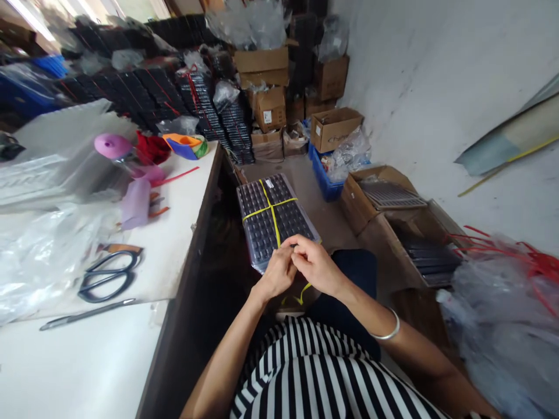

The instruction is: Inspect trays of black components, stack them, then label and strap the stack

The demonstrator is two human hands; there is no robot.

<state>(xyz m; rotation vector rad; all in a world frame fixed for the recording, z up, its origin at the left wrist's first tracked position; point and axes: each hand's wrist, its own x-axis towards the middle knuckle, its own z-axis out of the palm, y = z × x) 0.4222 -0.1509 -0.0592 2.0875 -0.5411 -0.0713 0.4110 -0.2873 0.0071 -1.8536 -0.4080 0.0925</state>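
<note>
A bundle of black trays (253, 233) with many small compartments lies in front of me, with a clear sheet over it. Yellow strap (271, 210) crosses the top of the bundle in both directions. At the near edge, my left hand (278, 269) is closed with its fingers pinched where the strap runs under them. Pressed against it, my right hand (315, 265) is also pinched at the same spot. The fingertips hide the part of the strap between them. A loose curled tail of yellow strap hangs below the hands.
On the white table (174, 256) at left lie black-handled scissors (109, 276), a pen (87, 315), tape rolls (186, 145) and plastic sheets. Open cardboard boxes (362, 201), a blue crate (325, 180) and plastic bags (506, 326) stand at right. Strapped black stacks (205, 110) fill the back.
</note>
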